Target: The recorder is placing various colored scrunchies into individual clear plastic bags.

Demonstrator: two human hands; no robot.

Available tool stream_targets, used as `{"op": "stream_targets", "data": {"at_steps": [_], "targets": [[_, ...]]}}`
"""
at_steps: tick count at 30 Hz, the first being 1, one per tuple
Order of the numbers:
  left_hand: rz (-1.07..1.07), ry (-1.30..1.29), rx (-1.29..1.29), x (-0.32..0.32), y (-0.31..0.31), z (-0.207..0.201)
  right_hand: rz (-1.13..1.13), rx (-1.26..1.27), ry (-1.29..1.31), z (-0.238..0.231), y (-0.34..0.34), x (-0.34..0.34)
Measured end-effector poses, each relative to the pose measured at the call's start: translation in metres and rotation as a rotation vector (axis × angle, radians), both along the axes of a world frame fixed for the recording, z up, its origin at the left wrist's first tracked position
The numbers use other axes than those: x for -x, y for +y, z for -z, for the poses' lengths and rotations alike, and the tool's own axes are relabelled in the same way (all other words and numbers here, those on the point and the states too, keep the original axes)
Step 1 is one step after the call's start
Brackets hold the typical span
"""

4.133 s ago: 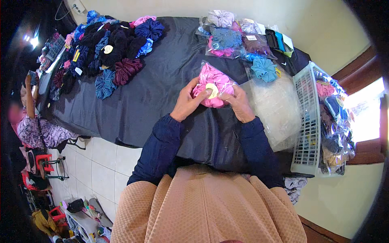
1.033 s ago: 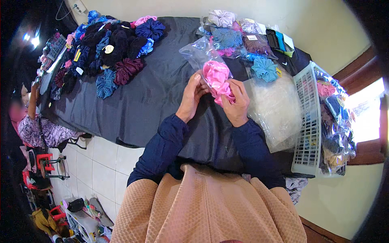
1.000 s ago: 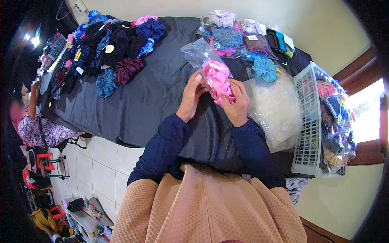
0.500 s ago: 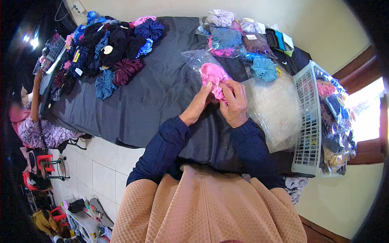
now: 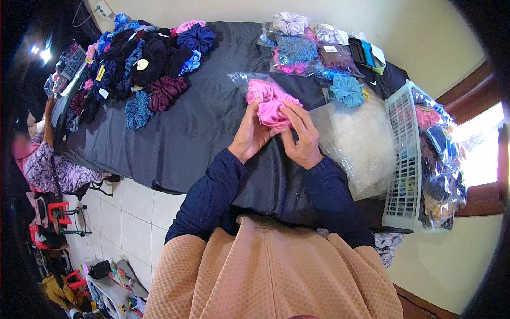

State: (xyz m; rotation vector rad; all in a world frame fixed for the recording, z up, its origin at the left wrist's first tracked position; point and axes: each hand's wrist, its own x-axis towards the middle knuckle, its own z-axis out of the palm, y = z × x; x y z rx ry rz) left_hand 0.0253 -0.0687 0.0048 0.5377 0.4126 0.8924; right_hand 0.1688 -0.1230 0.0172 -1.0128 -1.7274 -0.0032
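Observation:
Both my hands hold a pink satin scrunchie (image 5: 272, 101) above the middle of the dark table cover. Clear plastic (image 5: 241, 80) sticks out past its far left end, and the scrunchie looks at least partly inside this bag. My left hand (image 5: 251, 130) grips the near left side, thumb on top. On the right edge, my right hand (image 5: 302, 135) pinches the pink cloth between thumb and fingers. Just right of that hand lies a stack of clear plastic bags (image 5: 361, 143), with a light blue scrunchie (image 5: 347, 91) on its far end.
A pile of dark and blue scrunchies (image 5: 143, 64) covers the far left of the table (image 5: 212, 95). Bagged scrunchies (image 5: 297, 50) lie at the far right. A white plastic basket (image 5: 402, 159) with packed items stands at the right edge. Another person (image 5: 48, 159) sits at the far left.
The pink scrunchie and its bag have shifted left and turned in my hands. My right hand's fingers now spread more over its right edge. The other person's arm has moved slightly.

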Motion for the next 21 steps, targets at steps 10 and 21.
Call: {"op": "stream_targets", "data": {"at_steps": [10, 21], "targets": [[0.263, 0.053, -0.085, -0.004, -0.001, 0.021, 0.075, 0.073, -0.157, 0.012, 0.006, -0.006], [0.15, 0.015, -0.039, 0.003, 0.002, 0.004, 0.068, 0.065, -0.181, 0.005, -0.004, -0.006]]}}
